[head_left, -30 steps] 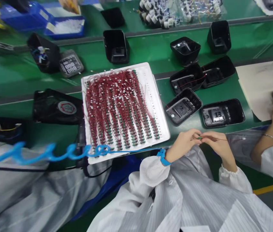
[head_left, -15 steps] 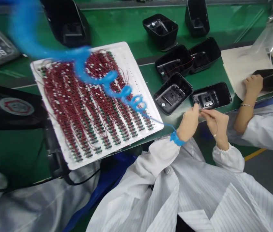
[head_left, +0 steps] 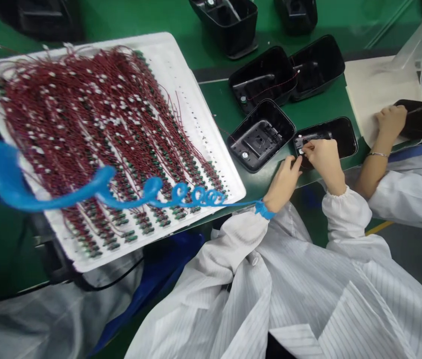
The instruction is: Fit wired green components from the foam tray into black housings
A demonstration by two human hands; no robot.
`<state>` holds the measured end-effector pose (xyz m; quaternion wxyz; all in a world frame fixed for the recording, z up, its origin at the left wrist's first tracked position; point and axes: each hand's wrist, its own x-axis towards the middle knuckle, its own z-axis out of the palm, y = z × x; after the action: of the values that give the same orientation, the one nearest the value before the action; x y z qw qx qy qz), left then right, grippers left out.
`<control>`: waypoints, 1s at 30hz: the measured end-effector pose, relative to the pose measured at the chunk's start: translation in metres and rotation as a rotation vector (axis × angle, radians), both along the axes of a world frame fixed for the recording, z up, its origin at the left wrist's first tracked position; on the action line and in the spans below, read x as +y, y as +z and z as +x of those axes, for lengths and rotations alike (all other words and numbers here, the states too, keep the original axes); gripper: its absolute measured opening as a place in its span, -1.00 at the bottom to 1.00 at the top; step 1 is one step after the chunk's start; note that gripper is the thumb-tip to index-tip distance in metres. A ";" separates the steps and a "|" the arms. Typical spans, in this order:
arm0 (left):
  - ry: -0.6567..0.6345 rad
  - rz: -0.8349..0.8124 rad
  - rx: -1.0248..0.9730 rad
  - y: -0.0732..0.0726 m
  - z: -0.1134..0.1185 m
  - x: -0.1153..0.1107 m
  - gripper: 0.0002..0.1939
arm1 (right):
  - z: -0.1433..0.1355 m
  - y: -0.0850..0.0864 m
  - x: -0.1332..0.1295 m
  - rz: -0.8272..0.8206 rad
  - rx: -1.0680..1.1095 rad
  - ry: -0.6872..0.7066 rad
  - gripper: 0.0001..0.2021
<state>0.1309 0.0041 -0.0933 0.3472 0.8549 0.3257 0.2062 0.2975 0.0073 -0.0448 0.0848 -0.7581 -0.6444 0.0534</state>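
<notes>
Here's my right hand [head_left: 325,159], fingers bent close together over the left end of the black casing [head_left: 346,140], right by the surface's [head_left: 256,183] near edge; my left hand [head_left: 281,185], fingers half curled, is at that casing's near left corner. Whether either pinches anything, I can't tell! Just left, a second casing [head_left: 263,135]; then the white tray [head_left: 183,92] of red-wired boards [head_left: 99,114] along that edge.

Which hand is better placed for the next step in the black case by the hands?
Probably the right hand: it reaches over the black case, while the left hand is at the near corner, its wrist strap trailing a coiled cord.
</notes>
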 end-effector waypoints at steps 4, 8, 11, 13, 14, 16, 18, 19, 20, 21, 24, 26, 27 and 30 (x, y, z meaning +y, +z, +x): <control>-0.019 0.004 -0.041 -0.003 -0.001 0.001 -0.55 | -0.003 0.003 0.001 -0.083 -0.073 -0.054 -0.81; 0.019 -0.030 0.033 0.008 0.006 0.004 -0.47 | -0.003 0.001 0.005 -0.082 -0.137 -0.089 -0.82; 0.049 -0.059 0.150 0.021 0.014 0.008 -0.37 | 0.002 -0.005 0.011 -0.045 -0.173 -0.137 -0.68; 0.070 -0.058 0.212 0.030 0.018 0.011 -0.36 | 0.007 -0.005 0.012 -0.042 -0.156 -0.160 -0.59; 0.079 -0.056 0.234 0.033 0.019 0.012 -0.36 | 0.010 -0.004 0.012 -0.052 -0.138 -0.177 -0.54; 0.088 -0.051 0.263 0.039 0.019 0.013 -0.39 | 0.012 0.003 0.005 -0.083 -0.088 -0.224 -0.47; 0.083 -0.036 0.283 0.044 0.019 0.014 -0.42 | 0.012 0.015 -0.010 -0.078 -0.019 -0.263 -0.50; 0.079 -0.023 0.292 0.045 0.018 0.014 -0.43 | 0.010 0.021 -0.020 -0.045 0.013 -0.277 -0.54; 0.072 -0.009 0.302 0.046 0.018 0.015 -0.45 | 0.008 0.027 -0.032 0.009 0.035 -0.294 -0.58; 0.064 0.003 0.315 0.047 0.018 0.015 -0.46 | 0.004 0.032 -0.043 0.075 0.043 -0.320 -0.61; 0.049 0.012 0.369 0.050 0.016 0.016 -0.44 | -0.007 0.039 -0.076 0.263 0.015 -0.454 -0.61; 0.044 0.013 0.406 0.053 0.014 0.017 -0.37 | -0.012 0.034 -0.091 0.336 0.018 -0.526 -0.58; 0.035 0.017 0.431 0.055 0.013 0.018 -0.34 | -0.014 0.029 -0.095 0.361 0.030 -0.539 -0.57; -0.027 0.034 0.557 0.065 0.010 0.021 -0.33 | -0.015 0.014 -0.099 0.434 0.087 -0.507 -0.56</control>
<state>0.1405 0.0256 -0.0287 0.2327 0.8886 0.3936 -0.0362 0.2824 -0.0922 -0.0313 0.2822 -0.8555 -0.4275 -0.0753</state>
